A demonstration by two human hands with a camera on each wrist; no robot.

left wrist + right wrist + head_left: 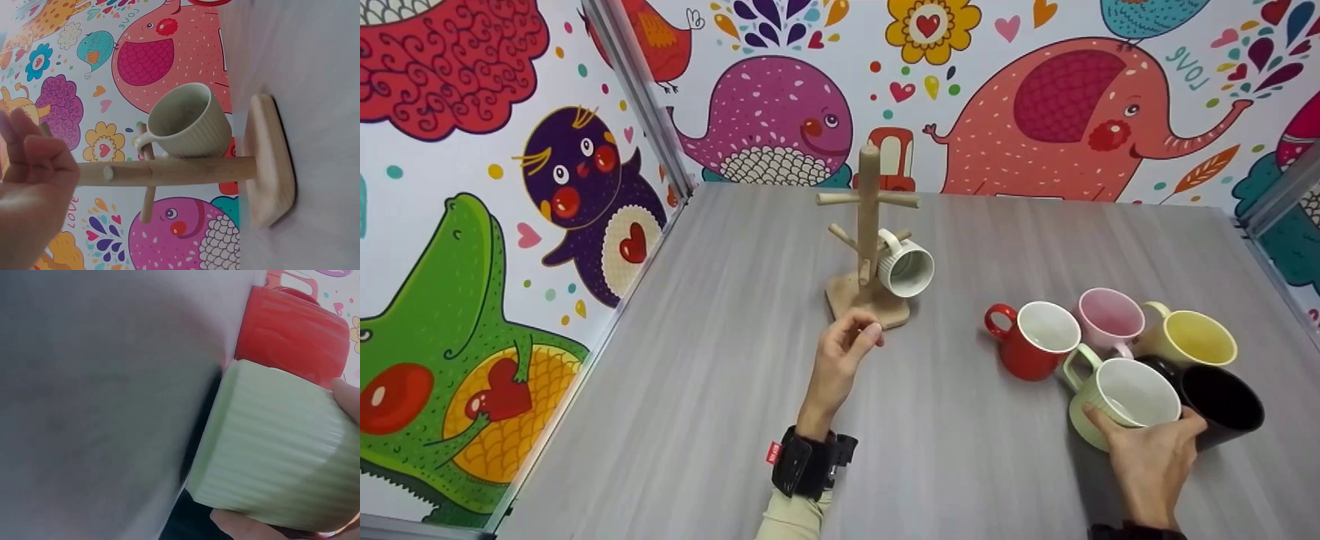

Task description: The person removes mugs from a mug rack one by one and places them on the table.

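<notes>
My right hand (1155,457) grips a light green ribbed mug (1136,394) across its near side, thumb on the left and fingers on the right. In the right wrist view the green mug (275,450) overlaps a red mug (292,334). My left hand (846,349) holds nothing; its fingers are loosely bent in front of a wooden mug tree (869,217). A pale ribbed mug (907,270) hangs by its handle from a lower right peg of the tree. The left wrist view shows this hanging mug (191,121) tilted beside the post.
Around the green mug stand a red mug (1035,345), a pink mug (1110,319), a yellow mug (1196,337) and a black mug (1222,405), close together. The grey table (697,375) meets cartoon-printed walls (930,112) at the back and sides.
</notes>
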